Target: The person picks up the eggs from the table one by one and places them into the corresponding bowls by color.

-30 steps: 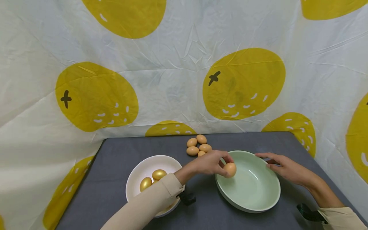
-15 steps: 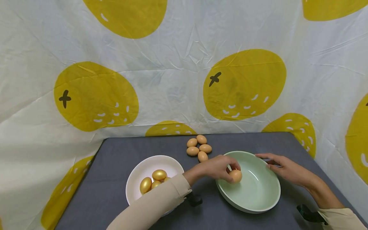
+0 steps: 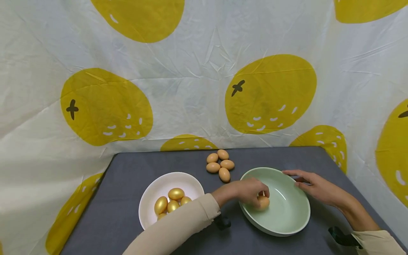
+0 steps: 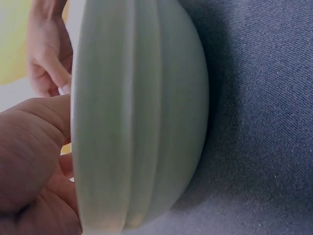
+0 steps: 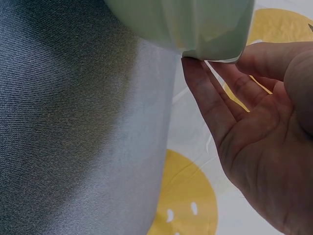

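My left hand (image 3: pixel 245 190) holds a brown egg (image 3: pixel 264 203) low inside the pale green bowl (image 3: pixel 288 216). The fingers cover part of the egg. In the left wrist view the bowl's outer wall (image 4: pixel 142 107) hides the egg and the fingertips. At the bowl's far right side, my right hand (image 3: pixel 325 189) holds the rim. The right wrist view has the rim between the thumb (image 5: pixel 264 58) and the fingertips (image 5: pixel 195 73), with the fingers fairly straight.
A white bowl (image 3: pixel 148 198) with several golden eggs (image 3: pixel 176 193) stands on the left, partly behind my left sleeve (image 3: pixel 178 226). Several brown eggs (image 3: pixel 224 174) lie loose at the back of the dark grey table (image 3: pixel 143 163). A fruit-patterned cloth (image 3: pixel 191 102) hangs behind it.
My left hand has moved right and down with the brown egg, from over the green bowl's left rim to low inside it. The right hand has stayed at the rim.
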### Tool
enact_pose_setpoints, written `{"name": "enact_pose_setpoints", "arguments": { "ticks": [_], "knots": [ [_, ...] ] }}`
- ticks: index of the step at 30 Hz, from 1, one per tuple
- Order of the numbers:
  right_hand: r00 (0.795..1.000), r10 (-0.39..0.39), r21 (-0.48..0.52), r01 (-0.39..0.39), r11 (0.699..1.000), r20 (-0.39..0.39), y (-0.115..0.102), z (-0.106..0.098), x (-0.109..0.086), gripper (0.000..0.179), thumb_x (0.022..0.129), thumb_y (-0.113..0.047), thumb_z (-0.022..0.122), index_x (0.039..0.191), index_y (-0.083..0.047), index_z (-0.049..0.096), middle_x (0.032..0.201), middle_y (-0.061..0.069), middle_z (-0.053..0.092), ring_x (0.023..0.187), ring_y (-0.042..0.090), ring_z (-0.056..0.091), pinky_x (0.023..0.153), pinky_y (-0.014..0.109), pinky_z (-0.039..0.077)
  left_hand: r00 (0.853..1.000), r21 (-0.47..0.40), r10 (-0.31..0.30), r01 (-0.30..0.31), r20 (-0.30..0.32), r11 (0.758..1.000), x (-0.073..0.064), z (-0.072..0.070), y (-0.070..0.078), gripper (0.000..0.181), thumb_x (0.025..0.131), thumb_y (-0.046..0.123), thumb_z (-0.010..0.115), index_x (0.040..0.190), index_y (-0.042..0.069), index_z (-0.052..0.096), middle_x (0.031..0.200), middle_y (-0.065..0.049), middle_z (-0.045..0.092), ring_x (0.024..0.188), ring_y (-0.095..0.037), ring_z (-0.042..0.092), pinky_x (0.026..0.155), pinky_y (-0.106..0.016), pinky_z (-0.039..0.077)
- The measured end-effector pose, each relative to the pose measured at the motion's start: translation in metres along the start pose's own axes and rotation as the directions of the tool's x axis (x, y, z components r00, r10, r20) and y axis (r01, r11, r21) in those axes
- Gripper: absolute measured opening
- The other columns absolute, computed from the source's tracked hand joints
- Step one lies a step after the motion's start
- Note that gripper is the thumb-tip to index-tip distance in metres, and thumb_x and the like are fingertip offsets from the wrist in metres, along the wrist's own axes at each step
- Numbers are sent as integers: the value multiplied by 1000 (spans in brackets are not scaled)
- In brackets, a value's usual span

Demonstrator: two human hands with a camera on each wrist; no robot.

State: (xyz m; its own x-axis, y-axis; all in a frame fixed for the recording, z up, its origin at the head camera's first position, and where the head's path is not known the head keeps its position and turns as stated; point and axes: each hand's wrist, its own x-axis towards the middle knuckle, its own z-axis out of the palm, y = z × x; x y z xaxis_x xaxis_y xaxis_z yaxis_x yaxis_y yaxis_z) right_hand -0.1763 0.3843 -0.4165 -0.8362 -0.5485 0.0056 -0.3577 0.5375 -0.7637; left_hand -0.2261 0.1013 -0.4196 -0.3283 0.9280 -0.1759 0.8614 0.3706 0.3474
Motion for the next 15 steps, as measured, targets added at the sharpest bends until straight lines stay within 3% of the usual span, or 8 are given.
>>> {"name": "enact_pose_setpoints", "arguments": {
  "ticks": [8,11,15],
  "knots": [
    [1000,-5,-3,5,1000,-8,-1,1,1,47,106,-8,49,152,-3,43,150,33,42,120,-4,57,85,25,56,999,80,-17,14,34,997,2,3,7,30,87,13,74,116,11,69,92,8,60,78,-3,50,69,-10,37],
    [1000,-10,4,10,1000,-7,0,2,1,46,106,-7,49,152,-1,43,149,34,42,120,-4,56,85,25,56,998,76,-54,52,27,996,-1,2,10,35,90,18,74,124,11,67,100,7,62,84,-3,50,73,-10,37],
    [1000,-3,21,3,1000,0,1,1,1,46,106,-7,49,152,-1,43,150,34,41,120,-4,56,85,26,56,994,-17,-107,107,-5,994,-8,1,9,49,92,24,75,137,11,60,123,2,61,102,-2,53,85,-9,39]
  ]
}}
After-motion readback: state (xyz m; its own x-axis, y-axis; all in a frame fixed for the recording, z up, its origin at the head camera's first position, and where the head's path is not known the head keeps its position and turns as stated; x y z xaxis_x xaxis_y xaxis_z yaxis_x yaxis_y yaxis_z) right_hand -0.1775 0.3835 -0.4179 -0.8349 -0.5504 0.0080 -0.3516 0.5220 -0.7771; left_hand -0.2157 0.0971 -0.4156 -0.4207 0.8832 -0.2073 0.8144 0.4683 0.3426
